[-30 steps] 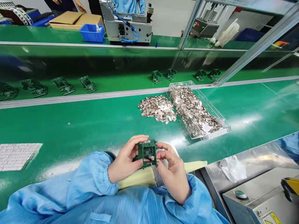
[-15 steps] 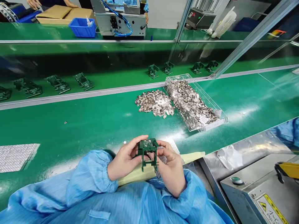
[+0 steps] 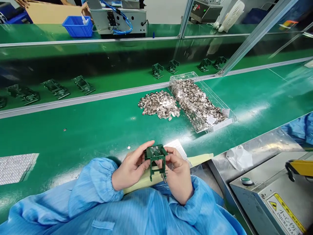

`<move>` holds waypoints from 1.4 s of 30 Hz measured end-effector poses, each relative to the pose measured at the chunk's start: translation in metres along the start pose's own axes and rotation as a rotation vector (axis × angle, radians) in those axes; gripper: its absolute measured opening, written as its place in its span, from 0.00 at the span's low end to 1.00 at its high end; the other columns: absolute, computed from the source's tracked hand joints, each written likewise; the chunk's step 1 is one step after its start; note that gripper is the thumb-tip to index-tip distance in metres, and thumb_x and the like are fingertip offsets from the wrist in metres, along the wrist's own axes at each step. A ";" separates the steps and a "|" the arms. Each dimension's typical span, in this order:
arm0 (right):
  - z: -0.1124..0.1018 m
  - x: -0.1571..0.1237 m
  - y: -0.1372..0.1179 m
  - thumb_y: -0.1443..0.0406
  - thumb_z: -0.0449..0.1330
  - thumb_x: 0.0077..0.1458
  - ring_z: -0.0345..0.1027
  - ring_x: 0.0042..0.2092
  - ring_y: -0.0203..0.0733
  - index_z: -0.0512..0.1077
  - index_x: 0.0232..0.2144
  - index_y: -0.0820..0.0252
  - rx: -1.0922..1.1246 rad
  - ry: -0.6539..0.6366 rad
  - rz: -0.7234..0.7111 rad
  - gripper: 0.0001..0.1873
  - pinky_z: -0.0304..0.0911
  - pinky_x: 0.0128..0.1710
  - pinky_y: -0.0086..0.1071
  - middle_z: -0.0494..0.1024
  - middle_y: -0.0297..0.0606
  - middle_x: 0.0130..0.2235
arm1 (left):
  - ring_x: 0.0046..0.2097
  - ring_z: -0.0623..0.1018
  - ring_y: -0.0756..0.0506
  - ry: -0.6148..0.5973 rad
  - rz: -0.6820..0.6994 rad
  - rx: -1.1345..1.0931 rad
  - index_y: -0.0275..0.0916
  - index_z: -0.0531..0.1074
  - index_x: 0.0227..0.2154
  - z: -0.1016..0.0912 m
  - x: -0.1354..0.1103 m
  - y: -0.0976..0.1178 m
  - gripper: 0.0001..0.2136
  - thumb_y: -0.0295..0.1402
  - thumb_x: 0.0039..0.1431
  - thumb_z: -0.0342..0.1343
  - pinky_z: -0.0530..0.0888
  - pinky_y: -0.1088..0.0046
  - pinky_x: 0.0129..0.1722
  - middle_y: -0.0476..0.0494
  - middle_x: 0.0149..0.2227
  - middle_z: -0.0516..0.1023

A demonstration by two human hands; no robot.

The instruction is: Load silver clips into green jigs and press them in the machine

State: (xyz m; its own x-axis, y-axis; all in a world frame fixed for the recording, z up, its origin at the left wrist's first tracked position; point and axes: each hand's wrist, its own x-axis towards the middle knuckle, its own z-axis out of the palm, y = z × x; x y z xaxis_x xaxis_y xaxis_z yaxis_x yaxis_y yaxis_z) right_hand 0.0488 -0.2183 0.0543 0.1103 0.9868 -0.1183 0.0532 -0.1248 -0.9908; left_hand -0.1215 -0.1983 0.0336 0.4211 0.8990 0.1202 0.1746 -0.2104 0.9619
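Observation:
Between my two hands, close to my body, is a stack of green circuit boards (image 3: 156, 150) with open, frame-like edges. My left hand (image 3: 130, 168) is closed on its left side, thumb low and forefinger along the top. My right hand (image 3: 178, 173) pinches the right side, with fingertips partly hidden behind the board. Beneath the hands lies a pale yellow strip (image 3: 200, 160). A sheet of small white labels or strips (image 3: 176, 148) shows just behind my right hand.
A heap of small metal pieces (image 3: 160, 104) lies beside a clear tray (image 3: 221, 125) full of them. Green boards (image 3: 83, 84) stand along the belt behind a metal rail. At left is another striped sheet (image 3: 17, 168); at right, a metal machine (image 3: 266, 186). Another person's hand (image 3: 84, 9) is beyond.
My view has shifted slightly, so the background sits a little differently. The boards stay in both hands, tilted a bit. Across the bench, the other person's hand now reaches near the blue bin.

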 end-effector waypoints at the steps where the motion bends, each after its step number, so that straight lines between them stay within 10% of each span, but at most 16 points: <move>1: 0.001 -0.001 0.002 0.62 0.65 0.48 0.68 0.41 0.45 0.73 0.20 0.60 0.005 0.016 -0.003 0.09 0.63 0.39 0.36 0.73 0.43 0.39 | 0.36 0.76 0.49 0.003 -0.005 0.025 0.44 0.58 0.61 0.000 -0.001 0.001 0.23 0.31 0.64 0.51 0.73 0.79 0.34 0.48 0.34 0.74; 20: 0.013 -0.008 0.000 0.59 0.74 0.33 0.64 0.24 0.32 0.68 0.20 0.60 0.350 0.110 0.230 0.19 0.62 0.22 0.25 0.75 0.34 0.28 | 0.26 0.73 0.51 0.140 -0.153 -0.001 0.40 0.66 0.56 0.011 -0.010 0.009 0.21 0.34 0.60 0.55 0.72 0.81 0.25 0.47 0.29 0.76; 25: 0.019 -0.011 0.003 0.57 0.70 0.42 0.67 0.27 0.35 0.70 0.24 0.60 0.273 -0.045 0.170 0.15 0.65 0.26 0.27 0.73 0.32 0.26 | 0.33 0.79 0.50 0.208 -0.179 -0.102 0.38 0.68 0.55 -0.004 -0.024 0.014 0.21 0.34 0.58 0.58 0.78 0.79 0.33 0.44 0.36 0.79; 32: 0.060 0.019 0.005 0.68 0.58 0.57 0.71 0.36 0.39 0.75 0.40 0.62 -0.389 -0.288 -0.230 0.09 0.68 0.38 0.33 0.75 0.40 0.38 | 0.43 0.80 0.46 0.872 -0.191 -0.264 0.41 0.71 0.48 -0.083 -0.047 -0.022 0.24 0.36 0.48 0.68 0.80 0.73 0.38 0.43 0.45 0.78; 37: 0.092 0.046 0.003 0.65 0.59 0.61 0.72 0.43 0.43 0.74 0.44 0.61 -1.075 -0.412 -0.262 0.10 0.67 0.43 0.33 0.74 0.43 0.44 | 0.45 0.80 0.42 0.791 -0.205 -0.325 0.38 0.67 0.51 -0.087 -0.040 -0.038 0.28 0.38 0.47 0.68 0.81 0.67 0.39 0.38 0.48 0.77; 42: 0.106 0.042 -0.008 0.74 0.52 0.62 0.72 0.44 0.48 0.74 0.41 0.68 -1.273 -0.521 -0.319 0.11 0.67 0.40 0.35 0.74 0.52 0.41 | 0.44 0.81 0.41 0.728 -0.224 -0.319 0.36 0.65 0.51 -0.078 -0.034 -0.034 0.30 0.41 0.47 0.67 0.82 0.68 0.37 0.34 0.51 0.76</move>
State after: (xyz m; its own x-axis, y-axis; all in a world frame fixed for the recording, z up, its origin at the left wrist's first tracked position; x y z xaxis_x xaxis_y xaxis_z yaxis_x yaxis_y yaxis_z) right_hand -0.0524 -0.1650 0.0506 -0.4357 0.8793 -0.1923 0.8840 0.3779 -0.2752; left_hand -0.2114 -0.1915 0.0157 -0.2951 0.9536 -0.0596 -0.1215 0.0244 0.9923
